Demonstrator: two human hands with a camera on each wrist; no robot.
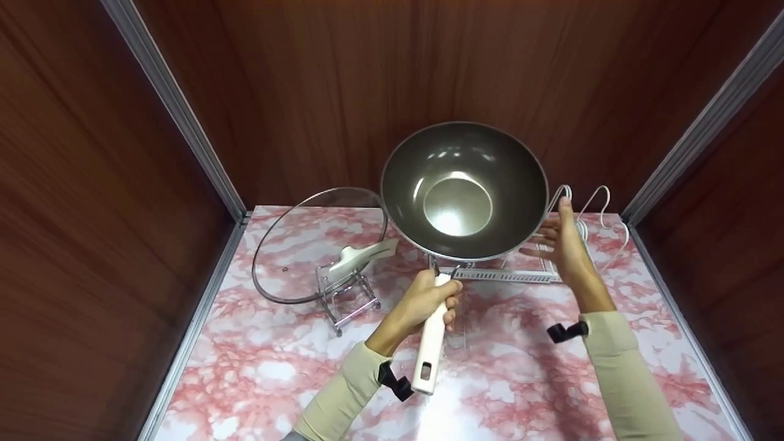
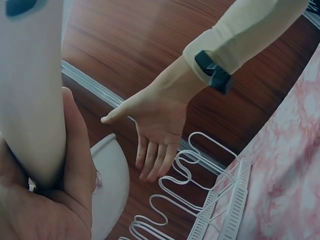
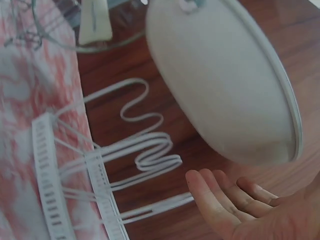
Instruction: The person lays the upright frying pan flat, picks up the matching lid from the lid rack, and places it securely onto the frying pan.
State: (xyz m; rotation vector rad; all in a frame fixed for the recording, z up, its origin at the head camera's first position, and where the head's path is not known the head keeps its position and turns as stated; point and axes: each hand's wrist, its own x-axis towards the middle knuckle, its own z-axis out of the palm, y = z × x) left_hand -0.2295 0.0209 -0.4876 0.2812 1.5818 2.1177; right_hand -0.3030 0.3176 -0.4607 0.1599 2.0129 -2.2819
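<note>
My left hand grips the cream handle of a wok with a dark inside. The wok is held up above the table, its opening facing me in the head view. Its pale outside shows in the right wrist view. Just right of the wok's rim, my right hand has its fingers extended and holds nothing. Below and behind the wok stands a white wire rack with curved dividers, partly hidden by the wok. In the left wrist view the rack is beneath my right hand.
On the left, a glass lid with a cream handle leans upright in a small chrome stand. The table has a pink-and-white marbled top. Brown wood-grain panels with metal edging surround it on the back and sides.
</note>
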